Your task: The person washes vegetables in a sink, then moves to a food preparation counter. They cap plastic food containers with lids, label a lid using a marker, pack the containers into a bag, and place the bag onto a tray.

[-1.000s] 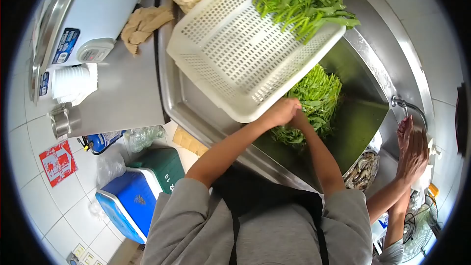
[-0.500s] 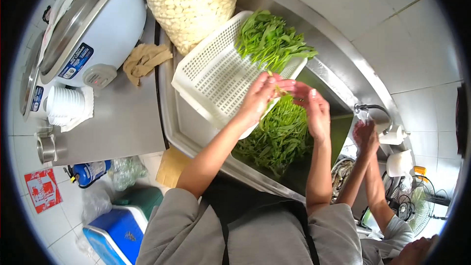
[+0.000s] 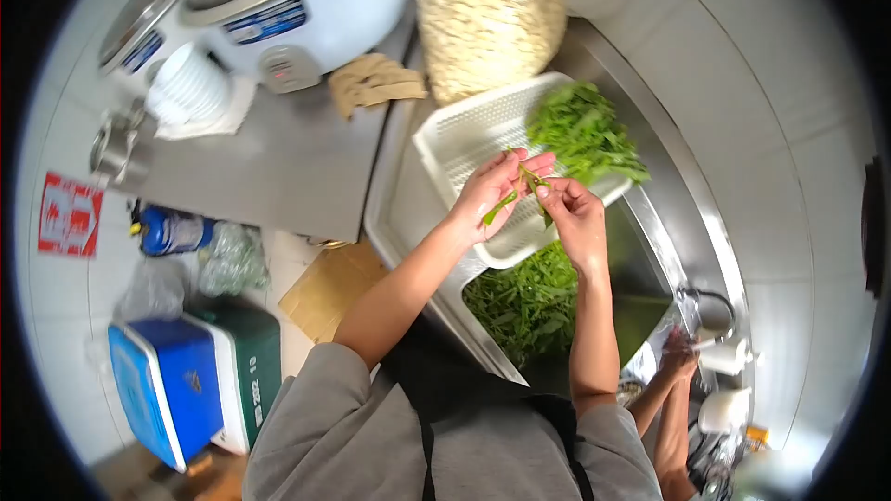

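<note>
Over the front edge of a white perforated basket (image 3: 444, 150), my left hand (image 3: 484, 202) is palm up, its thumb closed over a leafy green stem (image 3: 501, 208). My right hand (image 3: 577, 223) pinches the other end of that stem between thumb and fingertips. At the basket's far right end lies a pile of leafy greens (image 3: 589, 134), their stems toward the middle. Below my hands, more loose greens (image 3: 520, 311) sit in the sink basin, partly hidden by my right forearm.
Behind the basket stands a clear bag of pale, bean-like pieces (image 3: 487, 28). A rice cooker (image 3: 325, 28), tan cloth (image 3: 376, 83) and stacked white cups (image 3: 190, 93) are on the left counter. At right, another person's hands (image 3: 679, 357) are near the faucet (image 3: 710, 301).
The view has turned, so the scene sits differently in the picture. My right hand's fingers, spread beside my left hand before, now pinch the stem, and a green piece shows across my left palm.
</note>
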`<state>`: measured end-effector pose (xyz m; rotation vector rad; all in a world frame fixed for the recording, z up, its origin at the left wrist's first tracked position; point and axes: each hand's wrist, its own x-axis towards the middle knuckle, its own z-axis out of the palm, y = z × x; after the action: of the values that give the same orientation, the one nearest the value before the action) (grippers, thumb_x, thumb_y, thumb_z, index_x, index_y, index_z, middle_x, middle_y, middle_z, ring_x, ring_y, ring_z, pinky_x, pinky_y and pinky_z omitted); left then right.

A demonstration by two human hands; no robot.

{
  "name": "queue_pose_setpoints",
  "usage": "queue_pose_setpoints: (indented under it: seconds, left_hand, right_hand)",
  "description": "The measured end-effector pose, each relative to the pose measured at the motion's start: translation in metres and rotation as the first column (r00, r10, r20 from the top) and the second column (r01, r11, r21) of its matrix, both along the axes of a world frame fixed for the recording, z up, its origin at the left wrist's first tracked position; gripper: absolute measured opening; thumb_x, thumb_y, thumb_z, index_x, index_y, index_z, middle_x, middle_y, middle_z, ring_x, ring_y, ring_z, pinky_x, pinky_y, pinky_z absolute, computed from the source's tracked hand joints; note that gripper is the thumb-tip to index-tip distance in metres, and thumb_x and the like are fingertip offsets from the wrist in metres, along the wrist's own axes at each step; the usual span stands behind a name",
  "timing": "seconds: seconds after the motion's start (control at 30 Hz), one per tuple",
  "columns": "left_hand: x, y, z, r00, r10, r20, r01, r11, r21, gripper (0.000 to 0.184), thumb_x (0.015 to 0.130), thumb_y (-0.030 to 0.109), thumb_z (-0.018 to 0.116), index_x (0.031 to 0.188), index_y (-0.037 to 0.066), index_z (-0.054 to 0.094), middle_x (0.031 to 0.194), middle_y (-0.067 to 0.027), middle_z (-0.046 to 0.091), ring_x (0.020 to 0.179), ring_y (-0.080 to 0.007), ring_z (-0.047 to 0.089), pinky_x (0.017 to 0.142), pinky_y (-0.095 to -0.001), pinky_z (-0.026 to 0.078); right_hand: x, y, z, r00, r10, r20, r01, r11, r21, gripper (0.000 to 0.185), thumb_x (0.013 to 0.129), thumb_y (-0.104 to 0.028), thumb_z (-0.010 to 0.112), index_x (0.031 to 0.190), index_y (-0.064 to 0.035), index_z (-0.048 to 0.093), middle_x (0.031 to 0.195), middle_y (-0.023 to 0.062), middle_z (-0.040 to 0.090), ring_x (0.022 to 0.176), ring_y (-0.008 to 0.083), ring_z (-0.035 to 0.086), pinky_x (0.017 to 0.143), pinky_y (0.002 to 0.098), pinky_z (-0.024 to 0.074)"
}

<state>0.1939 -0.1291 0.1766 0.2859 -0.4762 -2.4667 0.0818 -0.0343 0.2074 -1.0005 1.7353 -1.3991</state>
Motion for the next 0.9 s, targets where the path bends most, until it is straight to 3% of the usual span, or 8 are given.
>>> queue_pose_setpoints:
  seconds: [0.3, 0.43, 0.5, 0.57, 0.7, 0.77, 0.83, 0.9]
  left_hand:
    - [0.088, -0.015, -0.006, 0.964, 0.233, 0.129, -0.228, 0.972, -0.047, 0.02, 0.094, 0.021, 0.039, 0.108, 0.007, 0.039, 0.126, -0.0198, 0.044, 0.118, -0.0276, 0.042, 0.096, -0.0363, 0.036]
    - [0.125, -0.02, 0.0, 0.905, 0.357, 0.232, -0.362, 0.932, -0.021, 0.023, 0.095, 0.024, 0.038, 0.111, 0.009, 0.035, 0.111, -0.0167, 0.055, 0.1, -0.0233, 0.056, 0.077, -0.0294, 0.046]
    - [0.133, -0.025, 0.004, 0.805, 0.467, 0.367, -0.344, 0.87, -0.353, 0.021, 0.095, 0.023, 0.038, 0.107, 0.006, 0.041, 0.084, -0.0095, 0.058, 0.071, -0.015, 0.059, 0.056, -0.0245, 0.043]
    - [0.14, -0.027, 0.002, 0.685, 0.584, 0.435, -0.098, 0.665, -0.74, 0.021, 0.095, 0.022, 0.037, 0.103, 0.004, 0.045, 0.071, -0.0057, 0.056, 0.059, -0.0105, 0.055, 0.049, -0.0222, 0.04]
    - [0.148, -0.039, 0.012, 0.718, 0.633, 0.291, -0.327, 0.675, -0.661, 0.025, 0.095, 0.023, 0.038, 0.104, 0.003, 0.049, 0.057, 0.0032, 0.043, 0.048, -0.004, 0.043, 0.041, -0.0208, 0.036]
    - [0.182, -0.065, 0.012, 0.712, 0.602, 0.362, -0.206, 0.671, -0.712, 0.022, 0.094, 0.021, 0.042, 0.101, 0.002, 0.052, 0.073, -0.0006, 0.055, 0.06, -0.0029, 0.047, 0.054, -0.0187, 0.041]
    - [0.213, -0.09, -0.003, 0.671, 0.713, 0.203, -0.356, 0.55, -0.755, 0.021, 0.093, 0.02, 0.044, 0.101, 0.003, 0.053, 0.086, -0.0031, 0.059, 0.066, -0.0029, 0.047, 0.058, -0.019, 0.041]
    - [0.279, -0.105, -0.006, 0.615, 0.707, 0.35, -0.222, 0.581, -0.783, 0.022, 0.093, 0.02, 0.043, 0.104, 0.004, 0.053, 0.082, -0.0012, 0.057, 0.062, -0.0029, 0.045, 0.054, -0.0188, 0.039]
  right_hand:
    - [0.037, -0.024, -0.014, 0.942, 0.311, 0.128, -0.322, 0.944, 0.076, 0.02, 0.079, -0.009, 0.064, 0.093, 0.0048, 0.062, 0.074, 0.0041, 0.062, 0.065, 0.0074, 0.054, 0.061, 0.0202, 0.0437]
    - [0.044, -0.028, -0.017, 0.878, 0.477, 0.049, -0.476, 0.855, 0.203, 0.02, 0.079, -0.009, 0.064, 0.092, 0.0059, 0.063, 0.076, 0.0062, 0.064, 0.067, 0.0097, 0.056, 0.063, 0.022, 0.0453]
    - [0.045, -0.029, -0.003, 0.827, 0.536, -0.169, -0.489, 0.834, 0.256, 0.019, 0.08, -0.011, 0.064, 0.091, 0.0052, 0.063, 0.075, 0.0051, 0.064, 0.067, 0.0103, 0.056, 0.065, 0.0235, 0.0459]
    - [0.057, -0.036, -0.003, 0.832, 0.549, -0.082, -0.53, 0.83, 0.174, 0.028, 0.083, -0.016, 0.06, 0.105, 0.0022, 0.059, 0.091, 0.0066, 0.063, 0.079, 0.0122, 0.055, 0.073, 0.0258, 0.045]
    - [0.14, -0.064, 0.002, 0.858, 0.511, 0.06, -0.513, 0.857, 0.041, 0.044, 0.089, -0.022, 0.052, 0.124, 0.0018, 0.044, 0.112, 0.0117, 0.056, 0.101, 0.017, 0.051, 0.086, 0.0305, 0.0409]
    - [0.174, -0.089, -0.011, 0.87, 0.491, 0.044, -0.492, 0.87, 0.012, 0.043, 0.09, -0.024, 0.05, 0.123, 0.0037, 0.045, 0.113, 0.0125, 0.056, 0.104, 0.0185, 0.051, 0.087, 0.0316, 0.0408]
    - [0.185, -0.128, -0.022, 0.871, 0.455, -0.183, -0.457, 0.889, 0.036, 0.042, 0.091, -0.026, 0.049, 0.119, 0.0041, 0.049, 0.113, 0.0144, 0.057, 0.104, 0.0203, 0.052, 0.087, 0.0333, 0.0413]
    - [0.178, -0.187, -0.036, 0.839, 0.343, -0.422, -0.345, 0.936, 0.073, 0.039, 0.09, -0.028, 0.048, 0.112, 0.004, 0.054, 0.105, 0.0198, 0.06, 0.1, 0.0229, 0.056, 0.086, 0.0334, 0.0414]
